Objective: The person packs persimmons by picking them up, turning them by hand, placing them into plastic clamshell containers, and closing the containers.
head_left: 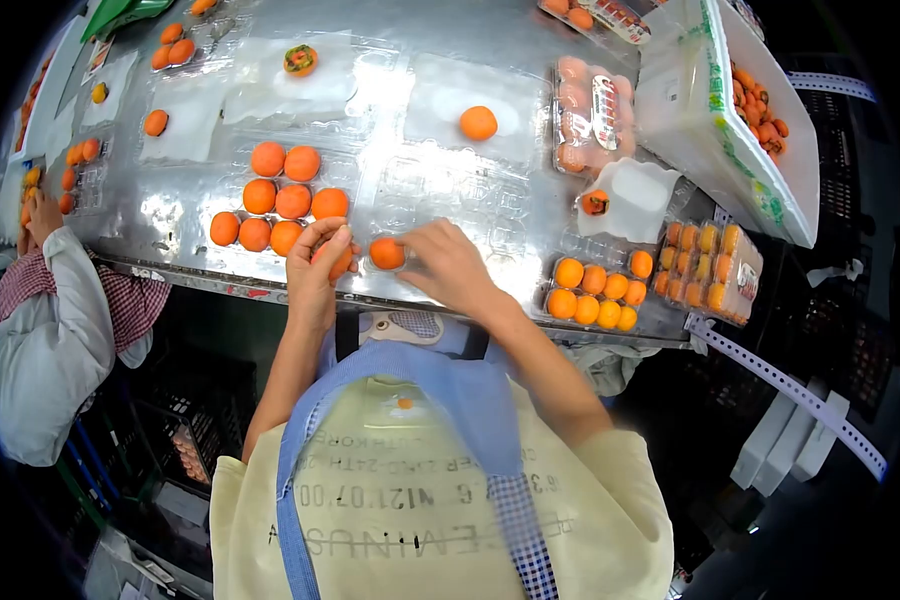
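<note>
My left hand (315, 270) is closed around an orange persimmon (340, 262) at the table's front edge. My right hand (450, 262) has its thumb and fingers at the right side of another persimmon (387, 253), gripping it; the fingertips are slightly blurred. Left of my hands, several persimmons (293, 202) sit in rows in a clear plastic tray (345, 170). Beyond my right hand lies another clear tray (425, 195), with its cells showing. A single persimmon (478, 123) rests on a white liner (435, 85) farther back.
At right stand filled clear packs (595, 115), a tray of yellow-orange fruit (595, 290), a stacked pack (708, 265) and a white foam box (680, 90) holding persimmons. Liners with single fruits lie at back left. A co-worker's sleeve (60, 310) is at far left.
</note>
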A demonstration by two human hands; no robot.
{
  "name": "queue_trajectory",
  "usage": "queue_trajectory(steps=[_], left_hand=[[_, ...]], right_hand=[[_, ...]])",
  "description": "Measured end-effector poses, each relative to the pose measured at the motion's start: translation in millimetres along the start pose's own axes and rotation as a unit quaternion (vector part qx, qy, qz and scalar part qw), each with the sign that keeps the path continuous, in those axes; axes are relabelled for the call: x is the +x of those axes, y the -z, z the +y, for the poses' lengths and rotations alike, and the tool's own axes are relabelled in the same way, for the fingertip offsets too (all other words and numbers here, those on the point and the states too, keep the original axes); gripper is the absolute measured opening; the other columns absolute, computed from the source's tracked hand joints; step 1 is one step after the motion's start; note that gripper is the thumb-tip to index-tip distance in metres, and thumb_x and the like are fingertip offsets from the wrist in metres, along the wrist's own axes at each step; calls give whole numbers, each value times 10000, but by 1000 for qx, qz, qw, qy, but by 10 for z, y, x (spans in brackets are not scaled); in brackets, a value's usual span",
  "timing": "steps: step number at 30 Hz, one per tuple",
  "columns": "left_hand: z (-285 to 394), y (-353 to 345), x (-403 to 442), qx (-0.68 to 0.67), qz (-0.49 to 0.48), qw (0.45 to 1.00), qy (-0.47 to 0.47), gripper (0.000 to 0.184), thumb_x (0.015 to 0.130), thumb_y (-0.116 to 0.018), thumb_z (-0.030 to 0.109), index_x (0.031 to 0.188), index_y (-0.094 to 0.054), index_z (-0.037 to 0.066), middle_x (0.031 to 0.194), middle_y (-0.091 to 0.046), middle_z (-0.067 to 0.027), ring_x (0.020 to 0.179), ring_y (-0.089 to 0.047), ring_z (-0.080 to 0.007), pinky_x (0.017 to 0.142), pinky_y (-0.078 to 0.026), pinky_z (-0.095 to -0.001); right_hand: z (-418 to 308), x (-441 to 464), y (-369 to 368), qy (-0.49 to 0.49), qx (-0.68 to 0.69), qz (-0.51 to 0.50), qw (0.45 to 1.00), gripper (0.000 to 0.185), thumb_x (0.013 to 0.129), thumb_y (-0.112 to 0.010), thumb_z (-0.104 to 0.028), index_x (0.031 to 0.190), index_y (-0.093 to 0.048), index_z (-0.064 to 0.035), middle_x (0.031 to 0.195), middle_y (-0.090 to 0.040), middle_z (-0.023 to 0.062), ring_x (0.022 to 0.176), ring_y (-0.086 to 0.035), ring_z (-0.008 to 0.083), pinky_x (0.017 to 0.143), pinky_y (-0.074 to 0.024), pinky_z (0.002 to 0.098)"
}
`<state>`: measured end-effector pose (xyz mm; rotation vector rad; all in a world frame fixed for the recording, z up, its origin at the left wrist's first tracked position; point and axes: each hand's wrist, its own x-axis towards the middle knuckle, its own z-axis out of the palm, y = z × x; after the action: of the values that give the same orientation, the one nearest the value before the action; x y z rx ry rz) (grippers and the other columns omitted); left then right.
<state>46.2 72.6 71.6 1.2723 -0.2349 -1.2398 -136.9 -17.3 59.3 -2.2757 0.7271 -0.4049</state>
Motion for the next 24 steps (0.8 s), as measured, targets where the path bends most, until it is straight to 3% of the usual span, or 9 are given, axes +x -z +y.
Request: queue_trajectory(steps=[4,13,16,19,20,23,24], left_hand=[[-24,-28,17,-1,2,1000,9,224,872,-626,140,1054,-576,19,874,-594,-43,791,-597,-129,605,-470,-238],[-44,-23,50,9,-10,1000,20,214,866,-634,140,1043,-586,29,869,-594,-34,785,-598,-121,613,-474,-233],[-16,-53,35,12,-4,999,36,224,845,-663,142,1026,-600,26,860,-592,-27,763,-589,-108,605,-464,-229],[-38,-64,33,43,-39,996,65,253,835,-677,160,1039,-614,24,876,-601,-25,750,-583,-98,601,-459,-223],[-61,-71,31,59,-60,994,75,264,835,-677,168,1049,-618,25,887,-606,-26,749,-581,-95,601,-459,-221],[-116,-107,34,129,-134,977,102,312,843,-659,183,1101,-605,16,947,-628,-52,791,-595,-106,612,-463,-225],[-148,-87,47,124,-137,977,106,329,846,-657,184,1126,-602,20,991,-629,-52,788,-590,-97,610,-461,-216]], right_hand=[[-26,68,-286,51,-140,23,989,526,597,-771,-206,1077,-586,-94,1044,-571,47,1034,-493,257,870,-386,380],[22,95,-258,7,-35,34,999,481,586,-781,-176,1028,-609,-94,966,-556,70,989,-490,259,896,-346,388],[-45,70,-93,2,11,87,996,455,602,-788,-156,1014,-604,-99,973,-565,78,967,-509,274,874,-382,383],[-32,-14,-21,-69,136,123,981,436,658,-773,-140,1054,-600,-87,1025,-583,75,996,-537,243,886,-415,369],[-28,-82,-13,-138,223,130,956,445,739,-721,-135,1145,-564,-44,1118,-584,78,1060,-537,205,912,-432,353],[74,-147,-79,-198,520,178,811,503,774,-708,-121,1215,-507,11,1170,-554,116,1076,-547,226,953,-418,351],[85,-162,-50,-180,469,152,851,543,841,-649,-186,1272,-429,62,1210,-528,137,1120,-519,227,977,-403,365]])
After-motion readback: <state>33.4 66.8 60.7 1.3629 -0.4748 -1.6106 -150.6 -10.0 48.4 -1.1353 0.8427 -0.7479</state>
